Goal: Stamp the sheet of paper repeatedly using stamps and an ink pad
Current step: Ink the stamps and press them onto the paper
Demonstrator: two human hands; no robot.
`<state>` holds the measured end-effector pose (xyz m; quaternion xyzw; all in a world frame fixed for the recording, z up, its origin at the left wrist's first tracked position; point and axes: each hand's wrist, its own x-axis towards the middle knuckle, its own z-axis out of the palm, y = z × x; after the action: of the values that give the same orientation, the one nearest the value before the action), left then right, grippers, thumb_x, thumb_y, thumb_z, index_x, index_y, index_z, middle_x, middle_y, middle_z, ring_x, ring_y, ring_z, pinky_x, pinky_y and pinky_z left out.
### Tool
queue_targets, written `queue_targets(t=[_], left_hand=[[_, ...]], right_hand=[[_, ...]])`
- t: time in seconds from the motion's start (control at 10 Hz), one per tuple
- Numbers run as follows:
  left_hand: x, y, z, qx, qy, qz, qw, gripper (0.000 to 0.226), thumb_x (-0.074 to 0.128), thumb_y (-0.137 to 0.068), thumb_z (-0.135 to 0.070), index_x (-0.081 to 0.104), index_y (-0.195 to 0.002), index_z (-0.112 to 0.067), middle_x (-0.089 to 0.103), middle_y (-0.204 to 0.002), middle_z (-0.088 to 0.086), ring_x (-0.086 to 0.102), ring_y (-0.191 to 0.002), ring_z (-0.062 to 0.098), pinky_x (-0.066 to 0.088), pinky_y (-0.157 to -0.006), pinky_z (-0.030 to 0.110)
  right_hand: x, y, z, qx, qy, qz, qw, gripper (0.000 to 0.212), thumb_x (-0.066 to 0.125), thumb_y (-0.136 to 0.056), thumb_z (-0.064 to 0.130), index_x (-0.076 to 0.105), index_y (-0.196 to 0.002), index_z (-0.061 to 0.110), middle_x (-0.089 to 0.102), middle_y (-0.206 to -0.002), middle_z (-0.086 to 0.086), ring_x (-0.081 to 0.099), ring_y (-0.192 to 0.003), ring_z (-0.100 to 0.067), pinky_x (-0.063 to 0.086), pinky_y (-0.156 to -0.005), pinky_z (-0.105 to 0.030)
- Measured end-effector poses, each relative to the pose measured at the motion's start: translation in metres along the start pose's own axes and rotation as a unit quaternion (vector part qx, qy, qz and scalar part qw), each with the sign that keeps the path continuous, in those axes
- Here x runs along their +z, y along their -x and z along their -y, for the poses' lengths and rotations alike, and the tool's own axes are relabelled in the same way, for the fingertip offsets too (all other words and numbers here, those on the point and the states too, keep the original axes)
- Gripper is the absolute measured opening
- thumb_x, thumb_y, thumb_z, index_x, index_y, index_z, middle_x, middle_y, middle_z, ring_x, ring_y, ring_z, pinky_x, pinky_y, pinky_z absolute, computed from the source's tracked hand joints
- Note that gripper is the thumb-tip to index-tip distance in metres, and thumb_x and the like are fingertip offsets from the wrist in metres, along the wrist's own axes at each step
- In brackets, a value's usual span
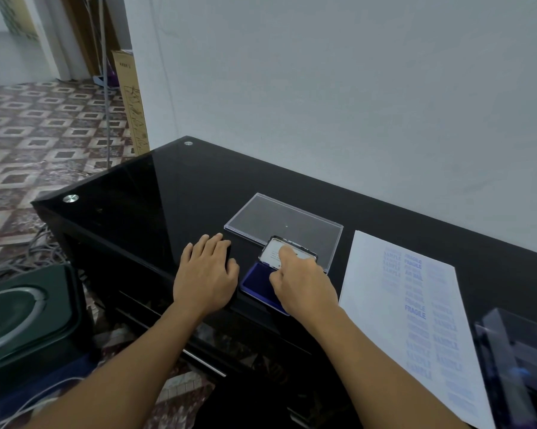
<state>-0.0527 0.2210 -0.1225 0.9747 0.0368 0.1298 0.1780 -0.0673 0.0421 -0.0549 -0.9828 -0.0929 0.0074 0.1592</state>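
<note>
A blue ink pad (pixel 257 284) lies near the front edge of the black glass table (pixel 155 193). Its hinged lid (pixel 273 253), silvery with a white label inside, stands tilted up at the far side. My right hand (pixel 304 286) reaches over the pad, with forefinger and thumb pinching that lid. My left hand (pixel 206 274) rests palm down on the table just left of the pad, fingers spread. What lies under its fingertips is too dark to tell. To the right lies the white sheet of paper (pixel 372 289) with columns of blue stamped words such as SAMPLE and FRAGILE.
A clear plastic tray or cover (pixel 279 221) lies flat behind the ink pad. A clear box (pixel 515 363) stands at the table's right front, overlapping the sheet. The white wall runs close behind the table. A dark green object (pixel 25 314) and cables sit on the floor at left.
</note>
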Motion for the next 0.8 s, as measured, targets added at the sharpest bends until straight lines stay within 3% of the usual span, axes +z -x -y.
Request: queue_targets(t=[0.1,0.3,0.5,0.6,0.8], left_hand=[[0.001,0.0,0.0,-0.001,0.002,-0.003,1.0,0.049,0.035,-0.1,-0.04,0.043,-0.146,-0.023,0.033,-0.159,-0.001,0.02,-0.149,0.019,0.012,-0.123,0.044],[0.002,0.001,0.0,-0.001,0.004,-0.006,1.0,0.049,0.035,-0.1,-0.04,0.043,-0.145,-0.023,0.034,-0.158,-0.001,0.02,-0.149,0.018,0.012,-0.123,0.044],[0.002,0.0,0.001,-0.001,0.001,-0.007,1.0,0.049,0.035,-0.1,-0.04,0.042,-0.146,-0.024,0.033,-0.158,-0.002,0.02,-0.149,0.018,0.011,-0.123,0.043],[0.003,-0.001,0.002,-0.002,0.004,-0.005,1.0,0.049,0.036,-0.1,-0.04,0.043,-0.146,-0.024,0.033,-0.158,-0.002,0.02,-0.149,0.018,0.011,-0.123,0.042],[-0.001,-0.005,0.006,-0.017,0.051,0.015,0.998,0.05,0.043,-0.097,-0.043,0.045,-0.144,-0.026,0.034,-0.158,-0.006,0.019,-0.149,0.014,0.011,-0.123,0.041]], right_hand=[[-0.002,-0.006,0.0,0.007,-0.012,0.012,1.0,0.002,0.043,-0.102,0.025,0.044,-0.102,0.023,0.067,-0.106,-0.009,0.061,-0.086,-0.025,0.053,-0.067,-0.037],[-0.003,-0.008,0.0,0.001,-0.009,0.018,1.0,0.007,0.045,-0.101,0.028,0.046,-0.106,0.023,0.067,-0.111,-0.008,0.064,-0.094,-0.026,0.051,-0.069,-0.036],[-0.001,-0.007,-0.003,-0.007,-0.003,0.002,1.0,0.005,0.044,-0.101,0.029,0.04,-0.099,0.026,0.068,-0.111,-0.008,0.062,-0.091,-0.023,0.047,-0.065,-0.032],[0.0,-0.004,-0.004,-0.003,-0.008,-0.005,1.0,0.011,0.043,-0.101,0.031,0.046,-0.11,0.024,0.069,-0.113,-0.007,0.065,-0.093,-0.023,0.055,-0.068,-0.034],[0.0,0.016,-0.009,-0.011,-0.01,-0.053,0.998,0.006,0.039,-0.103,0.03,0.039,-0.102,0.024,0.072,-0.108,-0.006,0.06,-0.081,-0.019,0.047,-0.059,-0.029]])
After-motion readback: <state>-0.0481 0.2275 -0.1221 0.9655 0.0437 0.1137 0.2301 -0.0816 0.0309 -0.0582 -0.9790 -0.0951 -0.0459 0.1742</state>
